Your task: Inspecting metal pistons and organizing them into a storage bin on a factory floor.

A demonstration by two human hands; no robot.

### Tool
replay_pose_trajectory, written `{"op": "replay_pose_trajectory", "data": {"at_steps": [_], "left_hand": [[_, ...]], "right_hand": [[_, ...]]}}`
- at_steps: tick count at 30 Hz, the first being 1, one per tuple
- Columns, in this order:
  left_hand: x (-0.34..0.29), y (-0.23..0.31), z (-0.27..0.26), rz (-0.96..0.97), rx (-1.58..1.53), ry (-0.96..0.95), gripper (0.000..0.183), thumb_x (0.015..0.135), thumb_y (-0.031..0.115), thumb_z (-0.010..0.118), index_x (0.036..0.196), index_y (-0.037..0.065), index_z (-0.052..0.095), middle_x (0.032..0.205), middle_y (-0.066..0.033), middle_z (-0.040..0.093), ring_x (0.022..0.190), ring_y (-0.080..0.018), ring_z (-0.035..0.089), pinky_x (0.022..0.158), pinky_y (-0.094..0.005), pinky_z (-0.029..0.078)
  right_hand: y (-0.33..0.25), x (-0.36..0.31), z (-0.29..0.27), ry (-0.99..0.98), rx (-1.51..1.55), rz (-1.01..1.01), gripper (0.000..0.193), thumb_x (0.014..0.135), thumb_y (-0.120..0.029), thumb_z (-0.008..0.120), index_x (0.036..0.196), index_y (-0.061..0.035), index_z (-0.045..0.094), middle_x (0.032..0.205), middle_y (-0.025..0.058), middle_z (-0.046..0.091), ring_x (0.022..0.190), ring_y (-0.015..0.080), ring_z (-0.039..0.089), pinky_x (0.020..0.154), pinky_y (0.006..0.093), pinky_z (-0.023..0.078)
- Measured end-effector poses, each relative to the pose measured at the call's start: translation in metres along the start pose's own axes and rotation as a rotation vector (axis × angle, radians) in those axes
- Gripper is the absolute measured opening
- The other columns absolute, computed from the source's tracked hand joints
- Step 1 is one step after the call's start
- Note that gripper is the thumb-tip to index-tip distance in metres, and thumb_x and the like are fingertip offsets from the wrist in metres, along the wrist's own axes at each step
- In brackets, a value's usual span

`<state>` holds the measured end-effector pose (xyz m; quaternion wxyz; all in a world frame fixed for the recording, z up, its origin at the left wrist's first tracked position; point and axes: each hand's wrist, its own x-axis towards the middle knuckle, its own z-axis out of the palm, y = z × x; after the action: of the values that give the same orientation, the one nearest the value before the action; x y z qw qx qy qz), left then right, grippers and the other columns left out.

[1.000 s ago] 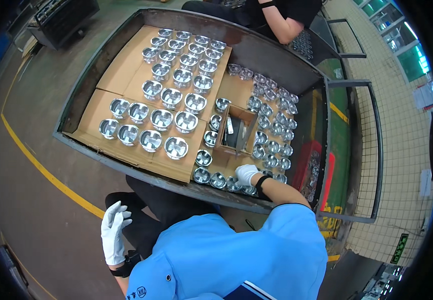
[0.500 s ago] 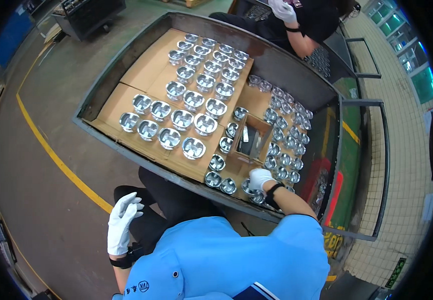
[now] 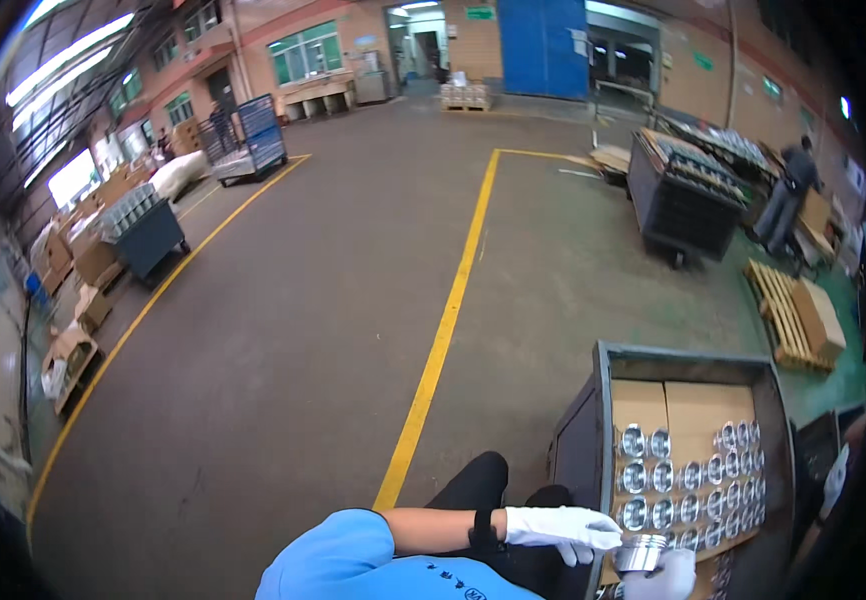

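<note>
A shiny metal piston [image 3: 641,553] with grooves round its side sits in my right hand [image 3: 665,580], gloved in white and closed on it over the cart's near edge. From the left reaches my left hand [image 3: 565,528], also white-gloved, its fingers stretched out. Its fingertips come right up to the piston's side; whether they touch it I cannot tell. Beyond both hands, several pistons [image 3: 662,475] stand in rows on brown cardboard [image 3: 688,408] inside the dark metal cart [image 3: 601,400].
Another person's gloved hand [image 3: 835,480] shows at the right edge. A loaded cart [image 3: 688,205], a wooden pallet [image 3: 785,318] with a carton and a standing person [image 3: 791,190] are farther right. Yellow lines [image 3: 443,340] cross the floor; a blue-sided trolley [image 3: 258,135] stands far left.
The view has swung left and up across the workshop floor. My right hand has lifted from among the pistons and now holds one. My left hand has come over beside it.
</note>
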<state>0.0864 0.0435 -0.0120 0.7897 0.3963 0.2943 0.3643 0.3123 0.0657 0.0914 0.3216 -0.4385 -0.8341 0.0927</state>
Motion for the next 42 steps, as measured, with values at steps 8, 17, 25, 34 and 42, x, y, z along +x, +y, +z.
{"op": "replay_pose_trajectory", "data": {"at_steps": [8,17,25,34,42], "left_hand": [[-0.052,0.009,-0.018,0.44,-0.189,0.338,0.065,0.092,0.028,0.077,0.146,0.005,0.047,0.124,-0.0017,0.062,0.116,-0.0104,0.056,0.093,-0.0259,0.049],[-0.075,0.043,0.005,0.695,0.864,0.481,0.085,0.076,0.019,0.082,0.15,0.007,0.04,0.131,-0.0135,0.054,0.124,-0.0275,0.056,0.107,-0.0384,0.046],[-0.051,0.044,0.016,0.784,1.002,0.44,0.103,0.072,0.021,0.081,0.159,0.009,0.027,0.148,-0.021,0.04,0.137,-0.0404,0.044,0.115,-0.0432,0.037],[-0.069,0.052,0.012,0.44,0.865,0.637,0.051,0.092,0.03,0.075,0.134,0.005,0.06,0.13,-0.0153,0.06,0.115,-0.0279,0.063,0.102,-0.039,0.051],[-0.059,0.029,0.005,0.54,0.548,0.656,0.039,0.085,0.011,0.083,0.121,0.002,0.068,0.105,-0.0063,0.068,0.091,-0.0111,0.067,0.078,-0.0261,0.055]], "right_hand": [[-0.053,0.038,0.066,-0.167,0.174,-0.395,0.018,0.081,-0.013,0.073,0.097,-0.0053,0.069,0.095,0.0133,0.068,0.091,0.0334,0.063,0.084,0.0449,0.05],[0.014,-0.011,0.112,-0.617,0.952,0.388,0.06,0.101,-0.033,0.061,0.145,0.0039,0.046,0.121,0.0206,0.065,0.095,0.028,0.067,0.08,0.0371,0.055],[0.015,-0.012,0.099,-0.338,0.468,0.026,0.064,0.092,-0.025,0.071,0.145,0.0017,0.046,0.131,0.0217,0.061,0.118,0.0345,0.059,0.101,0.0406,0.049],[-0.003,0.017,0.105,-0.127,0.707,0.04,0.057,0.08,-0.038,0.082,0.117,0.0025,0.067,0.108,0.0176,0.072,0.096,0.0324,0.071,0.085,0.0424,0.056],[0.001,0.002,0.1,-0.242,1.037,0.284,0.033,0.103,-0.026,0.058,0.12,0.0013,0.064,0.082,0.0023,0.064,0.059,0.0067,0.054,0.052,0.0201,0.039]]}}
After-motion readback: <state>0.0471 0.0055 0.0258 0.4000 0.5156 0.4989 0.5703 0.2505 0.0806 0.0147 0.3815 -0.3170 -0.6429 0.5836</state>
